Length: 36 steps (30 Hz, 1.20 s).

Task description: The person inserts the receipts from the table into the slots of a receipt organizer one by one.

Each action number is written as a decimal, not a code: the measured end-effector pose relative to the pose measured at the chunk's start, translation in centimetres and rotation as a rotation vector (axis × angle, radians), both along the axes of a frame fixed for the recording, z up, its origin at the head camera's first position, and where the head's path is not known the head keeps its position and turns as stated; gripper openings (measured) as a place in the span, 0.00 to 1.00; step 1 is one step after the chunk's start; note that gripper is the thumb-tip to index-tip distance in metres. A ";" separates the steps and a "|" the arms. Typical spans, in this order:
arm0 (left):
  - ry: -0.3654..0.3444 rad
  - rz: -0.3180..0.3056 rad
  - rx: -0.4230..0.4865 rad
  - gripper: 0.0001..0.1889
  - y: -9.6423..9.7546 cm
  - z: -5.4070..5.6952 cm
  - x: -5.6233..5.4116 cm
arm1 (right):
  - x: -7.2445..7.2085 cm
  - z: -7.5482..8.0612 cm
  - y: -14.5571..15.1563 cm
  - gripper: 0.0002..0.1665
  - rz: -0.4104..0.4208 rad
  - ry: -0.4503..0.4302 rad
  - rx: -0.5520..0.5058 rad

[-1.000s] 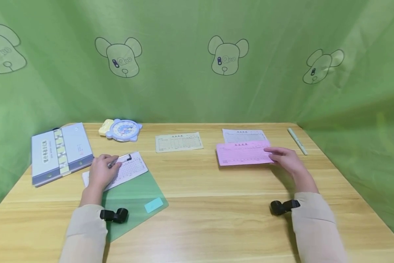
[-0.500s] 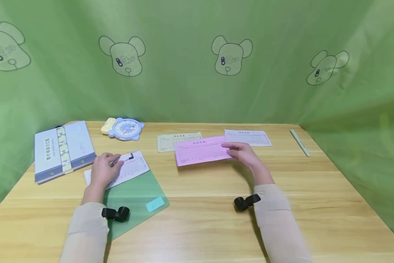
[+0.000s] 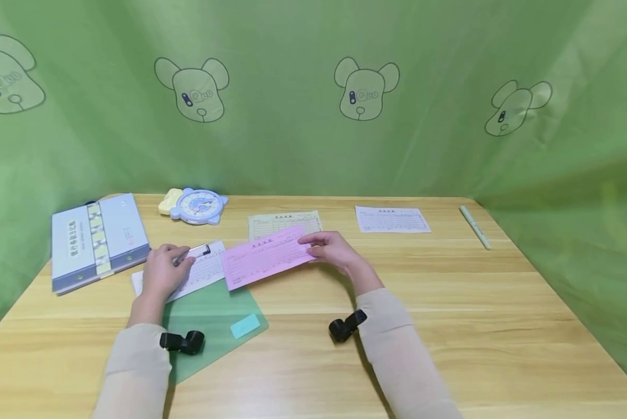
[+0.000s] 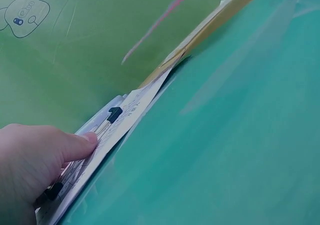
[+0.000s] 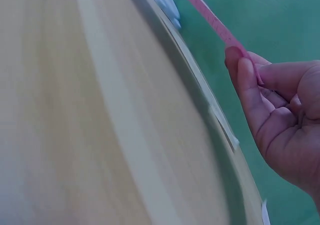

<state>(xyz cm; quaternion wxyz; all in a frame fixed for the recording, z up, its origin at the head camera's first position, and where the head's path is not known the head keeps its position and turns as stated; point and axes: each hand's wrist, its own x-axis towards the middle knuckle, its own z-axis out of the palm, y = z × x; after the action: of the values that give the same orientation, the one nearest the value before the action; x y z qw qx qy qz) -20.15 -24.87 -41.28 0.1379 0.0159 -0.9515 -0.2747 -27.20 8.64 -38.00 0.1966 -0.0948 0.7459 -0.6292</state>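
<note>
Right hand (image 3: 337, 253) has thumb and fingers pinched on the near-right end of the pink slip (image 3: 263, 257), raised over the far right corner of the clipboard (image 3: 214, 319). That slip looks light and thin, stiff enough to hardly sag; a hard squeeze would probably crease it, so an edge seems the place to hold. Left hand (image 3: 163, 272) grips the clip (image 3: 196, 254) along the clipboard's far edge.
</note>
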 end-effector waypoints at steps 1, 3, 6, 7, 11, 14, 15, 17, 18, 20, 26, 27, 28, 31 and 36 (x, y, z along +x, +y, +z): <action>-0.005 0.002 -0.001 0.18 0.0 0.0 0.0 | 0.1 -0.1 -0.5 0.19 0.002 -0.006 0.005; -0.013 0.005 -0.004 0.18 0.0 0.1 0.0 | 0.2 -0.1 -1.4 0.18 0.013 -0.019 0.009; -0.023 0.008 -0.007 0.18 0.1 0.2 0.0 | 0.5 -0.3 -2.6 0.17 0.027 -0.043 0.014; -0.027 0.008 -0.007 0.18 0.1 0.2 0.0 | 0.6 -0.3 -3.0 0.17 0.033 -0.049 0.015; -0.036 0.011 -0.013 0.18 0.1 0.3 0.1 | 1.0 -0.6 -4.5 0.17 0.070 -0.070 0.019; -0.029 0.009 -0.018 0.18 0.1 0.3 0.1 | 1.2 -0.7 -5.4 0.18 0.098 -0.083 0.017; -0.026 0.007 -0.020 0.18 0.1 0.3 0.0 | 1.3 -0.7 -5.7 0.18 0.104 -0.087 0.015; -0.020 0.003 -0.025 0.19 0.1 0.3 0.0 | 1.5 -0.8 -6.3 0.19 0.110 -0.083 0.017; -0.017 0.002 -0.027 0.19 0.1 0.3 0.0 | 1.6 -0.8 -6.6 0.19 0.111 -0.083 0.015; -0.017 0.002 -0.032 0.19 0.1 0.3 0.0 | 1.8 -0.9 -7.3 0.19 0.113 -0.079 0.015; -0.013 0.007 -0.048 0.18 -0.1 0.5 0.2 | 2.4 -1.2 -9.5 0.17 0.101 -0.072 0.031; -0.006 0.006 -0.052 0.18 0.0 0.5 0.2 | 2.5 -1.3 -9.9 0.17 0.098 -0.074 0.031; 0.003 0.005 -0.056 0.18 0.0 0.5 0.2 | 2.6 -1.4 -10.2 0.17 0.095 -0.075 0.026; 0.023 0.002 -0.067 0.17 0.0 0.4 0.2 | 2.9 -1.7 -11.0 0.17 0.094 -0.082 0.017; 0.052 -0.017 -0.089 0.16 0.0 0.2 0.0 | 3.2 -1.8 -12.2 0.17 0.091 -0.098 0.015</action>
<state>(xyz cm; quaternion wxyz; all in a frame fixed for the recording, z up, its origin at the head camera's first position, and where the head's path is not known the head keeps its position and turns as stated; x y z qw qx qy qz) -20.11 -24.83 -41.11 0.1608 -0.0053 -0.9590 -0.2334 -23.96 -3.54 -39.75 0.2622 -0.0962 0.7349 -0.6179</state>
